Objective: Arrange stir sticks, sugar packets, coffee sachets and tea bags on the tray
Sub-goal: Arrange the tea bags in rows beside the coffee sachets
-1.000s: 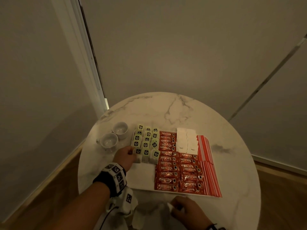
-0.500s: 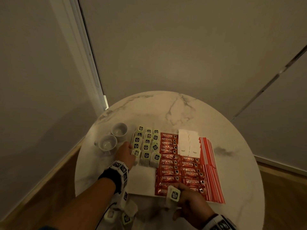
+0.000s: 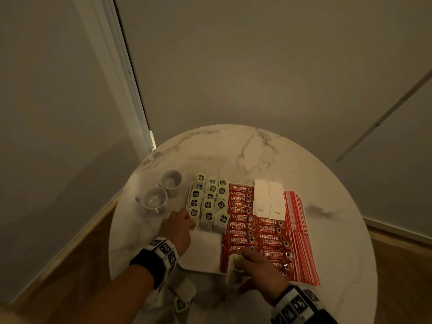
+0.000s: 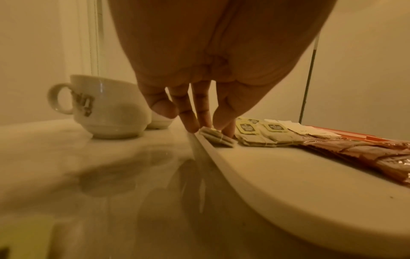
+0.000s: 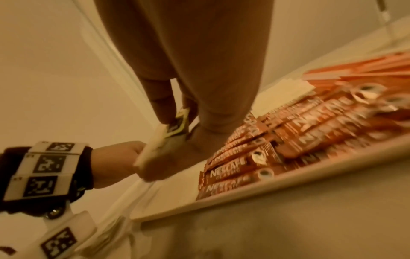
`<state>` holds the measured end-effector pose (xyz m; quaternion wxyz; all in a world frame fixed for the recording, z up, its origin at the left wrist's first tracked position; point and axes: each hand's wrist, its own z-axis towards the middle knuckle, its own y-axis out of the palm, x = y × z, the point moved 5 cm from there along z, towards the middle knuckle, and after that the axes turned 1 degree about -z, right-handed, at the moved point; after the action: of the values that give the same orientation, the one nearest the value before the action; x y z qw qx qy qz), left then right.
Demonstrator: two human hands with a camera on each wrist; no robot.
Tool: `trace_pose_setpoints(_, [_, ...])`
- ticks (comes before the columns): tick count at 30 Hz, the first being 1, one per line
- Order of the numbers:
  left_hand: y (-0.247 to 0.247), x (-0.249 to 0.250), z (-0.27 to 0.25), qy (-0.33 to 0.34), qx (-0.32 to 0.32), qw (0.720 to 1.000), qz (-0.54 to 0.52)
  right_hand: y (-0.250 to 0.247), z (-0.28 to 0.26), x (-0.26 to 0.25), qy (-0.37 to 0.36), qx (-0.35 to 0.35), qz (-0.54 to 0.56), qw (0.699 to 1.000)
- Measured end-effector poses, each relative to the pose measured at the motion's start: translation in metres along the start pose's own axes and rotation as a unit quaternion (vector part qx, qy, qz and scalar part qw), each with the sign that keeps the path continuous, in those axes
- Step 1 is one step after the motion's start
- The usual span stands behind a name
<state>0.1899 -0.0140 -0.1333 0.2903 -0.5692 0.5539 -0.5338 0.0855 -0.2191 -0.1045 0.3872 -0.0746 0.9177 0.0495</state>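
Head view: the left hand [image 3: 177,226] rests straight fingertips [image 4: 192,126] on a tea bag [image 4: 218,138] at the tray's [image 3: 205,253] left edge, ending the near-left row of tea bags [image 3: 208,202]. The right hand [image 3: 259,267] pinches a second bag [image 3: 233,268] above the tray's near edge, beside the coffee sachets [image 3: 257,232].

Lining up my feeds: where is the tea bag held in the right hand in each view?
Head: tea bag at bottom centre, pinched by the right hand over the tray's near edge.
Left wrist: not in it.
Right wrist: left of centre, pinched between fingertips.
Shared landmark: the red coffee sachets.
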Motion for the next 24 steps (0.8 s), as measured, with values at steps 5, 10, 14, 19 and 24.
trace_pose_setpoints(5, [0.003, -0.006, -0.003, -0.001, 0.059, 0.992, -0.108, -0.003, 0.022, -0.032, -0.08, 0.07, -0.108, 0.988])
trace_pose_setpoints(10, [0.006, -0.005, -0.008, -0.004, 0.028, 0.999, -0.043, 0.01, 0.038, -0.051, -0.094, 0.071, -0.137, 0.983])
trace_pose_setpoints(14, [0.007, -0.004, -0.011, 0.0, 0.021, 1.0, -0.02, 0.018, 0.044, -0.055, -0.096, 0.073, -0.141, 0.983])
trace_pose_setpoints(19, [0.001, -0.001, -0.012, -0.012, 0.019, 1.0, -0.007, 0.02, 0.051, -0.049, -0.089, 0.065, -0.145, 0.983])
trace_pose_setpoints(24, [-0.004, 0.009, -0.014, 0.037, 0.03, 0.998, -0.03, 0.022, 0.054, -0.05, -0.099, 0.056, -0.146, 0.983])
